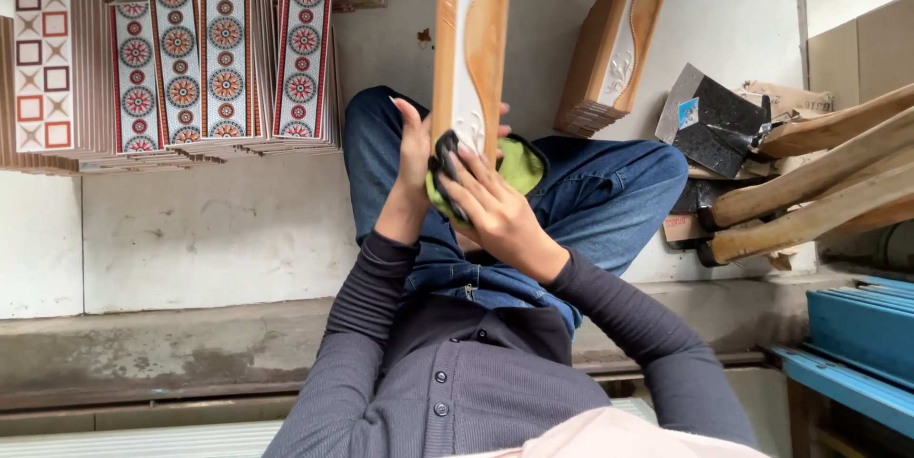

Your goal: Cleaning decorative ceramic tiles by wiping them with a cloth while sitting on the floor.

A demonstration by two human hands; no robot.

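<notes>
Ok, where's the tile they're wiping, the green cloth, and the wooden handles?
Orange and white tile (pixel 469 39), head view: its upper face.
Green cloth (pixel 521 165), head view: the fold right of the tile.
Wooden handles (pixel 809 191), head view: middle of one shaft.

one tile (pixel 470 49) in hand, one green cloth (pixel 519 165), two tile stacks (pixel 181 72) (pixel 612 44), three wooden handles (pixel 809 196)

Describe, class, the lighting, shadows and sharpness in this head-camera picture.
Head view: soft, even light; faint shadow under the tile stack; mild sheen on the held tile; hands, the left and right, are sharp; wooden handles at the edge look slightly stretched.
</notes>
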